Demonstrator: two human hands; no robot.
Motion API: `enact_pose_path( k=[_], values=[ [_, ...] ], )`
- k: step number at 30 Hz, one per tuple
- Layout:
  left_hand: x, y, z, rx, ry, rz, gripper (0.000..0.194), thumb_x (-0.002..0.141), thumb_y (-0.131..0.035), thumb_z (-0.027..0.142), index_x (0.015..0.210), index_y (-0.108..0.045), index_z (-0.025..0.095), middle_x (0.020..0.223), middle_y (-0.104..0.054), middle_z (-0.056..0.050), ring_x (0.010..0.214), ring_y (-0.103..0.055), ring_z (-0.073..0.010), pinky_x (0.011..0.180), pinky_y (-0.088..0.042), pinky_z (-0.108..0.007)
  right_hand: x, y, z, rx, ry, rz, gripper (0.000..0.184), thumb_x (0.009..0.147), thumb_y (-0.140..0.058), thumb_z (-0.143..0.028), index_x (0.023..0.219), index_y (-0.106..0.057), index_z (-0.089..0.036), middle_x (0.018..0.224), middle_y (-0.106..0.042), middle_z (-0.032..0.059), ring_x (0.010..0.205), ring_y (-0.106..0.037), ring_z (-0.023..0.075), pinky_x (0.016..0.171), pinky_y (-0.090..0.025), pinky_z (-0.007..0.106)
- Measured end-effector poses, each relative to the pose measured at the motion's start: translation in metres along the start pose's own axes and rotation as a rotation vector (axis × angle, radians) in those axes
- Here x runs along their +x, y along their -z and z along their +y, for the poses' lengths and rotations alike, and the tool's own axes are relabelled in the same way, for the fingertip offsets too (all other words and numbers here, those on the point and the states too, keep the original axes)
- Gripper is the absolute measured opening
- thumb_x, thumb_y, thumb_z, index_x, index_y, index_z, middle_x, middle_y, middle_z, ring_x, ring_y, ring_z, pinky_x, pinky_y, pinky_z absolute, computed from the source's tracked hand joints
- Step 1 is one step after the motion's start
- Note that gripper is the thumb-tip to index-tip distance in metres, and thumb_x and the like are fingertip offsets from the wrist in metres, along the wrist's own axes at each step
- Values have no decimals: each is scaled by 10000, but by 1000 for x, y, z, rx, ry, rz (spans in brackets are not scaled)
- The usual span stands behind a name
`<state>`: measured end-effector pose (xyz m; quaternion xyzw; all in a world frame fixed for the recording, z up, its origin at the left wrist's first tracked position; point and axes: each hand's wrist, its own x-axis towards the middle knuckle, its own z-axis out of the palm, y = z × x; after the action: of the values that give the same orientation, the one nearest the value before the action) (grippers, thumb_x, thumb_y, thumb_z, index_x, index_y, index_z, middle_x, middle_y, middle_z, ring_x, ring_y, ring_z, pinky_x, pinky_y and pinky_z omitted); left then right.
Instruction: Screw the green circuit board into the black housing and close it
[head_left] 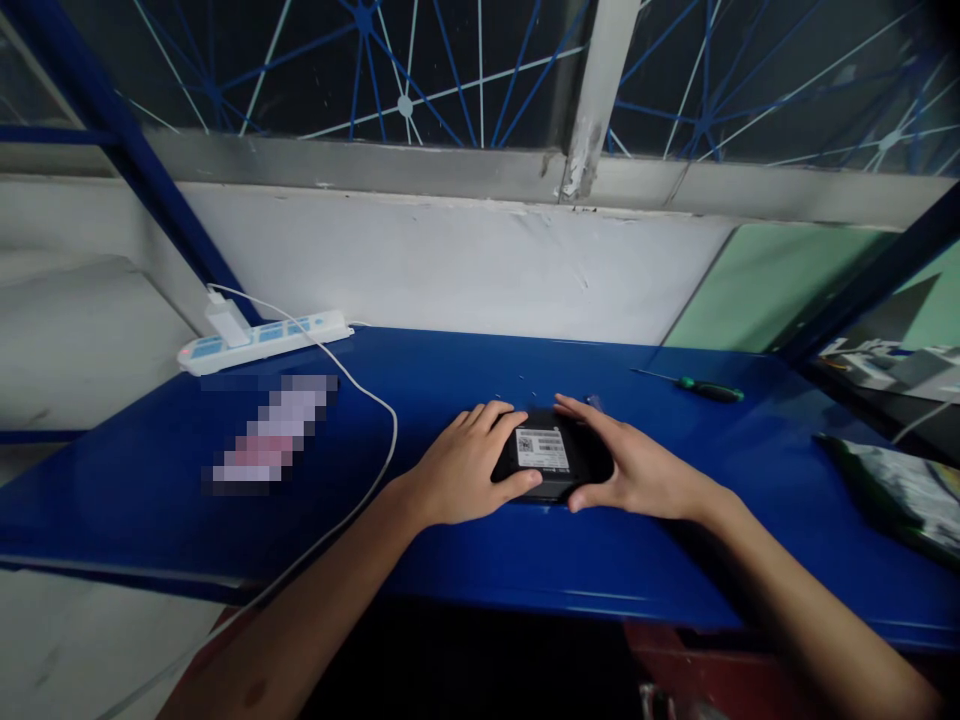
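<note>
A flat black electronic box (555, 487) with a white printed label (541, 450) and a square code lies on the blue table in front of me. My left hand (465, 465) grips its left side, thumb along the near edge and fingers over the far side. Around the right end curves my right hand (630, 465), its fingertips at the far edge and its thumb at the near corner. A gap shows between that palm and the box. Part of the box is hidden under both hands.
A green-and-black screwdriver (709, 388) lies behind my right hand. Tiny screw-like bits (521, 378) lie behind the box. At left are a power strip (266, 342), a white cable (391, 440) and a pixelated item (277, 430). A plastic bag (900, 490) rests at right.
</note>
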<state>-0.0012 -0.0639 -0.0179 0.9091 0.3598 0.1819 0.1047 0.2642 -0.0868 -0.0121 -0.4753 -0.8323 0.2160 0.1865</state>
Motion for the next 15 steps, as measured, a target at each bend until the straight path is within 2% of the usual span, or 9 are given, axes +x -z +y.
enact_pose_path(
  k=[6, 15],
  values=[
    [0, -3, -2, -10, 16, -47, 731, 908, -536, 613, 1484, -397, 184, 1552, -432, -122, 1363, -444, -351, 1126, -359, -563, 1, 1, -3, -15, -3, 5, 1125, 673, -777, -658, 1570, -265, -212, 1529, -471, 185, 1398, -464, 386, 1156, -368, 606],
    [0, 0, -2, -51, 57, -127, 825, 877, -557, 672, 1532, -350, 213, 1604, -351, -111, 1380, -429, -364, 1087, -407, -562, 1, -2, 1, -28, -10, 10, 1083, 669, -787, -648, 1551, -339, -207, 1497, -512, 182, 1338, -534, 382, 1113, -444, 572]
  ],
)
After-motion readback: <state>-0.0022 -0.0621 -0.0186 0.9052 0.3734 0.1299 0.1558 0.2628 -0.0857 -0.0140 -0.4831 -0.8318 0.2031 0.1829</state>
